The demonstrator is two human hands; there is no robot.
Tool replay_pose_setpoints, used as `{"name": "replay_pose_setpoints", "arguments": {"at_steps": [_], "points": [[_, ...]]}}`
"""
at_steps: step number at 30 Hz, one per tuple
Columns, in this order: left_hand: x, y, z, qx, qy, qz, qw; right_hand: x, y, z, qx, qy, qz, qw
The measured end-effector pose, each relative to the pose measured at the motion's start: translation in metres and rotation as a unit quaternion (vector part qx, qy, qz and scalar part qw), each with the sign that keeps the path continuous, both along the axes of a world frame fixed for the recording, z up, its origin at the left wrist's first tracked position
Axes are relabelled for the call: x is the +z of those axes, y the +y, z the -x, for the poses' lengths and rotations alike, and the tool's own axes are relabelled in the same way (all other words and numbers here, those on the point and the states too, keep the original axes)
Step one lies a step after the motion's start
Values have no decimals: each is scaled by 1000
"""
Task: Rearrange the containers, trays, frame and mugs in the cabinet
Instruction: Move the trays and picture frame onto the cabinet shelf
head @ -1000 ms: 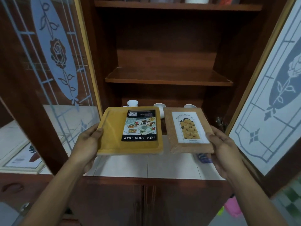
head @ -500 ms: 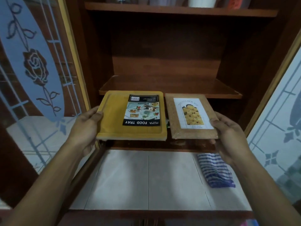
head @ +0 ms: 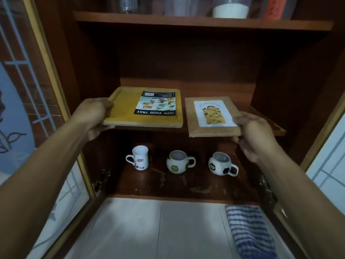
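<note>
My left hand (head: 93, 116) grips the left edge of a yellow wooden food tray (head: 123, 109) with a printed label. A brown frame (head: 190, 118) holding a picture of yellow food is gripped at its right edge by my right hand (head: 253, 135). Both lie flat at the level of the middle shelf (head: 278, 128), their far parts over it. Below, on the bottom shelf, stand a tall white mug (head: 139, 160), a round white-and-green mug (head: 177, 162) and a round black-and-white football mug (head: 221, 163).
The cabinet's two glass doors (head: 20, 94) stand open at either side. Glass containers and a white container (head: 231, 10) sit on the top shelf. A blue striped cloth (head: 248, 230) lies on the white tiled counter (head: 158, 227) in front.
Both hands have lifted the tray and the frame up and forward to the middle shelf. The three mugs below have come into view.
</note>
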State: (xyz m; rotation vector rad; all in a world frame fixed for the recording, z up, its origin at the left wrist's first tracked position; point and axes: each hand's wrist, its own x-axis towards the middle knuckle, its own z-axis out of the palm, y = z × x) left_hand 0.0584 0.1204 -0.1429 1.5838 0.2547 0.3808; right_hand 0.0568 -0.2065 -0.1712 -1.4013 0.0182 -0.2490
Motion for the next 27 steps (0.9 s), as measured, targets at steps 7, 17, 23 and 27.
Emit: {"name": "replay_pose_setpoints", "arguments": {"at_steps": [7,17,23,27], "points": [[7,7,-53,-1,39,-27,999,10,2,-54,-32,31,10,999],[5,19,-96,-8,74,-62,995,17,24,-92,-36,57,23,997],[0,23,-110,-15,104,-80,991,16,31,-100,-33,67,40,996],[-3,27,-119,-11,120,-128,984,14,33,-107,-40,66,40,996]]}}
